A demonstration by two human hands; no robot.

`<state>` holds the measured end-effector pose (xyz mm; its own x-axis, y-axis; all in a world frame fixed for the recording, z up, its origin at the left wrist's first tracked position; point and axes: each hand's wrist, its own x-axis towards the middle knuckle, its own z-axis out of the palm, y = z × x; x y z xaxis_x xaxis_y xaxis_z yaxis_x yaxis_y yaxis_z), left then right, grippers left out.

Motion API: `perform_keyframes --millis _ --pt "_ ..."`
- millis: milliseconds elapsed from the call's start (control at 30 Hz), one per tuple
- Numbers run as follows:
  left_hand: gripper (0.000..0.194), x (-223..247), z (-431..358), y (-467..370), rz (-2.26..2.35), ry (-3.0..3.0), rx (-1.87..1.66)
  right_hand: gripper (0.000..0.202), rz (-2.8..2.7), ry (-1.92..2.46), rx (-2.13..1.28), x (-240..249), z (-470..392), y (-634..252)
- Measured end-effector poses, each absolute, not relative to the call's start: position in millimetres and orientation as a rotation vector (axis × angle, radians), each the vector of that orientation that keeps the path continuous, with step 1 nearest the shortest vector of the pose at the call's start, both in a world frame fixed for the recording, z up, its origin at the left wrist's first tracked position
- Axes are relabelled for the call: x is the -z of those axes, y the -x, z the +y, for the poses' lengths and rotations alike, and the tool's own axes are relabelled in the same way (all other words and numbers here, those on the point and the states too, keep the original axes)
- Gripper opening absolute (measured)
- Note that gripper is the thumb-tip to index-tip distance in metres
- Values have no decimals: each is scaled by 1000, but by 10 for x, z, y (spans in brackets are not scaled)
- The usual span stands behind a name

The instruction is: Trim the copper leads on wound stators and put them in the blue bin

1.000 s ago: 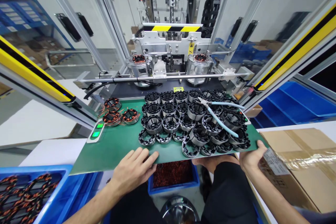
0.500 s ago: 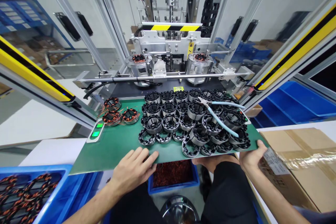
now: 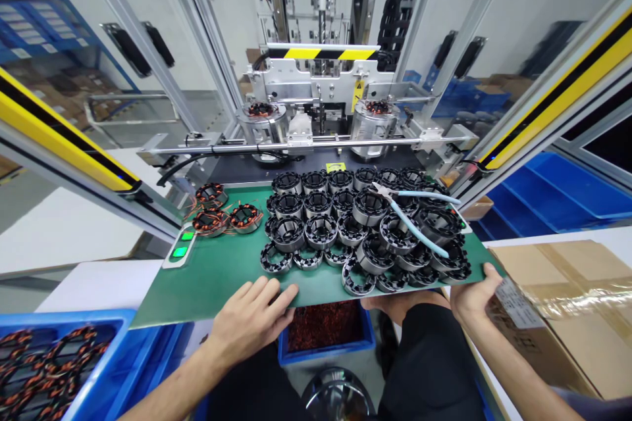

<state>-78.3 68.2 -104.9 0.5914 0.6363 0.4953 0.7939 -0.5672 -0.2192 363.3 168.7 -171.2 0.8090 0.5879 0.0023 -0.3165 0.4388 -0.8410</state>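
Note:
My left hand (image 3: 254, 316) rests on the front edge of the green board (image 3: 197, 289), its fingers laid over the top and nothing held in them. At the right front corner, my right hand (image 3: 476, 293) grips the board, thumb on top and fingers below. Rows of black and steel stator rings (image 3: 320, 230) stand on the board between the hands, some stacked. Pliers with light blue handles (image 3: 415, 227) lie open across the rings on the right. Several rings wound with copper wire (image 3: 245, 217) sit at the board's left.
Behind the board stands a machine with two metal holders (image 3: 264, 128), each bearing a wound ring. A blue bin of wound rings (image 3: 118, 329) is at lower left, a blue tray of copper scraps (image 3: 326, 329) below the board. A taped cardboard box (image 3: 582, 289) sits at right.
The two metal holders on the machine have turned a little, with the wound rings on them. Both hands, the pliers and the rings on the board have stayed in place.

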Motion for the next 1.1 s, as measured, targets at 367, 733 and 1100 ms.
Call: perform_keyframes --millis 367,733,1100 --pt "21 1061 686 781 -1154 2401 525 40 -300 975 -592 1721 1688 -3635" --pt "21 1052 682 784 -1149 2398 529 38 -300 972 -602 1697 1688 -3632" --pt "21 1052 689 784 -1155 2392 523 38 -309 974 -573 1713 1690 -3636"
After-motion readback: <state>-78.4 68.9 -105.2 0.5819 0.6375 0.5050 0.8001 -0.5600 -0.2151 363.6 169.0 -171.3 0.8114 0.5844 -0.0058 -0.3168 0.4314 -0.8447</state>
